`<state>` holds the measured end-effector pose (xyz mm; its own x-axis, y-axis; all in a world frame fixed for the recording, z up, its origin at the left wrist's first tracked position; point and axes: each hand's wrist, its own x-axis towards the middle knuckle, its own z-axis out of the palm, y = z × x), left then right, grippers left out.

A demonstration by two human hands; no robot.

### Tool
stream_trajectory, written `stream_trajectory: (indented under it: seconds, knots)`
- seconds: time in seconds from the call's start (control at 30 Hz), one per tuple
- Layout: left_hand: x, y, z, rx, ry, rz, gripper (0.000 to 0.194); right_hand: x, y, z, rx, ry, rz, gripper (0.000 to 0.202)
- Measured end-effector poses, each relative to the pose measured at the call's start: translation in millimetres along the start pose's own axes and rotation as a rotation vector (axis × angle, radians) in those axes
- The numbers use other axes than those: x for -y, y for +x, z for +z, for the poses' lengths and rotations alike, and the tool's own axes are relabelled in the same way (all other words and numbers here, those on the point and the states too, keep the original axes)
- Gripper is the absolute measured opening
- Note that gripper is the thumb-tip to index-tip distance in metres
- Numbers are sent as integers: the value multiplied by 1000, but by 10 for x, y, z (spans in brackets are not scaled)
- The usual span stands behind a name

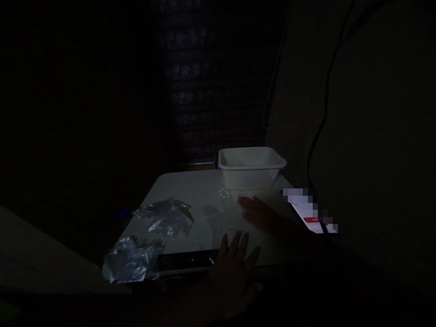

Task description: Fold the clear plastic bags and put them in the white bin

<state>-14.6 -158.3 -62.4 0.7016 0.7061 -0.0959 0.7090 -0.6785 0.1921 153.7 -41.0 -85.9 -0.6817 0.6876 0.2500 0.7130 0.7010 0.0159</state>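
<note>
My left hand [233, 270] lies palm down at the table's front edge, its fingers spread. Beyond it, my right hand [259, 214] rests flat with fingers outstretched, close to the white tub [250, 178]. A clear plastic bag [218, 218] appears to be laid out on the tabletop beside both hands; its outline is faint in the dark. Neither hand grips anything that I can see. Crumpled clear plastic bags [166, 218] lie to the left, with more crumpled plastic [132, 259] at the near left corner.
The white table [190, 181] carries all of this, with a dark strip [187, 260] along its front edge. At the right, a lit screen [303, 209] is partly blurred out. A dark cable [327, 100] hangs there. Behind are a patterned blind [190, 95] and walls in deep shadow.
</note>
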Motion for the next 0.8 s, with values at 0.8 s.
stream_trajectory:
  seconds: [0.8]
  knots:
    - [50, 229, -23, -51, 49, -69, 51, -152, 287, 53, -47, 28, 45, 39]
